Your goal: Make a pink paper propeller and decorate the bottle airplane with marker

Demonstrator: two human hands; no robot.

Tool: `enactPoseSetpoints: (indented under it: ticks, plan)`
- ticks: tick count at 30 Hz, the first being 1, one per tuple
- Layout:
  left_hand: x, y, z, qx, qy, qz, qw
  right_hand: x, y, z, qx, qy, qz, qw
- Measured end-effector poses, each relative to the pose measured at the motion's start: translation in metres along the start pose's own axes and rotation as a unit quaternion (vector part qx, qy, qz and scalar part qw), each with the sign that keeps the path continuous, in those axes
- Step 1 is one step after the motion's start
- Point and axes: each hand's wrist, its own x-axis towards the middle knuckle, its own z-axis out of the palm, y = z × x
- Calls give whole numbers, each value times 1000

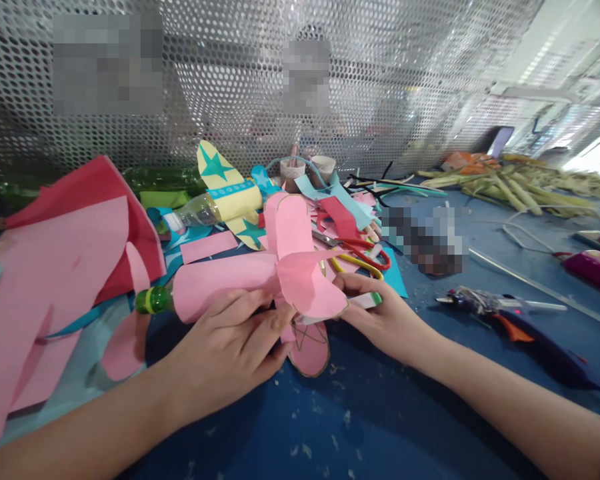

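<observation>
A green glass bottle [153,300] wrapped in pink paper [225,277] lies on its side in front of me, neck to the left. Rounded pink paper fins [293,227] stick out at its right end, and one lower fin [313,350] carries drawn lines. My left hand [233,340] is closed around the wrapped bottle near the fins. Beside the fins, my right hand [383,327] pinches a white marker with a green end [367,301]; its other end is hidden behind the paper.
Red-and-yellow-handled scissors [365,253] lie among paper scraps. A yellow paper-covered bottle [237,200] is behind. Pink and red sheets [45,287] spread at left. A blue glue gun [545,340] lies right, near dry husks [520,187]. A perforated metal screen [220,87] rises behind.
</observation>
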Motion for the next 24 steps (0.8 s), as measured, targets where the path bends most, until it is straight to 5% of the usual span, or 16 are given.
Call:
enactPoseSetpoints:
  ticks: [24]
  plan:
    - [2, -1, -2, 1, -3, 1, 1000, -1, -2, -1, -15, -8, -15, 1000]
